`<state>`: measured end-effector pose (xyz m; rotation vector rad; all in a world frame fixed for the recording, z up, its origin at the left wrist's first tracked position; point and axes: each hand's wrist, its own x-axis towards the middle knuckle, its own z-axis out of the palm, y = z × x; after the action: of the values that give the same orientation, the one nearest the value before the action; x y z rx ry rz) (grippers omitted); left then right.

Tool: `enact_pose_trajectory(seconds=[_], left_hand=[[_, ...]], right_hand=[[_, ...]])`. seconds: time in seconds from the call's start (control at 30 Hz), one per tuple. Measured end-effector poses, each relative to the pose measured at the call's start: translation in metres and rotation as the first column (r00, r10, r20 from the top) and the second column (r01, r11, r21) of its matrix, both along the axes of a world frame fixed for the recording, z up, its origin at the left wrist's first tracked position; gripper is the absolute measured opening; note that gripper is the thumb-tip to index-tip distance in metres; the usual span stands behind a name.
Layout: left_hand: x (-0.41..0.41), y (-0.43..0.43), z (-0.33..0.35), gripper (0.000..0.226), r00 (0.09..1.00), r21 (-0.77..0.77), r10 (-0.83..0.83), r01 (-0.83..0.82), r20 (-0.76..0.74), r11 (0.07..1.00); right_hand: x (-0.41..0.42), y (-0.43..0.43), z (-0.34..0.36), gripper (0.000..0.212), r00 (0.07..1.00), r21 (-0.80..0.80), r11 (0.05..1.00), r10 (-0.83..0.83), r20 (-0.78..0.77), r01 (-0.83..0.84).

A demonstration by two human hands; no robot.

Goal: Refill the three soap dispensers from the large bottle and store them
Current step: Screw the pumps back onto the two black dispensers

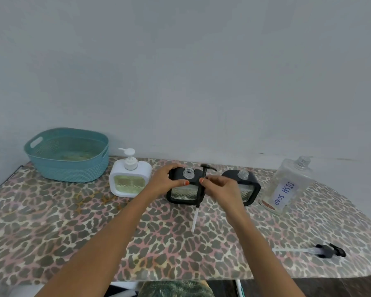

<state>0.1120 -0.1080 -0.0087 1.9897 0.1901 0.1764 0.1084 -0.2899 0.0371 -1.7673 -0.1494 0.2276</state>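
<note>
Three soap dispensers stand in a row on the leopard-print table [51, 232]. The white dispenser [129, 182] on the left has its pump on and holds pale green soap. My left hand [165, 179] grips the top of the middle black dispenser [183, 195], whose clear neck is uncapped. My right hand [220, 187] pinches a black pump [199, 189] with a long white tube, held upright beside that neck. The right black dispenser [250, 185] is also uncapped. The large clear bottle [287, 187], labelled DISH SOAP, stands at the right without a cap.
A teal woven basket [66, 155] sits at the table's back left corner against the wall. A second black pump [321, 250] with its tube lies flat near the table's front right edge. A small round brown lid [267, 205] lies by the large bottle's base.
</note>
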Motion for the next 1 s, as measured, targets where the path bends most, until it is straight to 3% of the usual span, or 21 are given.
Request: enact_pose_trajectory(seconds=[0.2, 0.4, 1.0], left_hand=[[-0.002, 0.0, 0.004, 0.053, 1.0, -0.014, -0.023, 0.023, 0.008, 1.0], [-0.001, 0.002, 0.002, 0.05, 0.999, -0.017, -0.026, 0.026, 0.024, 1.0], [0.003, 0.005, -0.009, 0.05, 0.996, -0.025, -0.029, 0.032, 0.088, 0.999]], right_hand=[[0.026, 0.008, 0.045, 0.009, 0.968, 0.123, 0.991, -0.076, 0.239, 0.047], [0.046, 0.026, 0.055, 0.015, 0.897, 0.139, 0.982, -0.175, 0.406, 0.129], [0.036, 0.044, -0.024, 0.032, 0.908, -0.17, 0.985, 0.049, 0.416, 0.024]])
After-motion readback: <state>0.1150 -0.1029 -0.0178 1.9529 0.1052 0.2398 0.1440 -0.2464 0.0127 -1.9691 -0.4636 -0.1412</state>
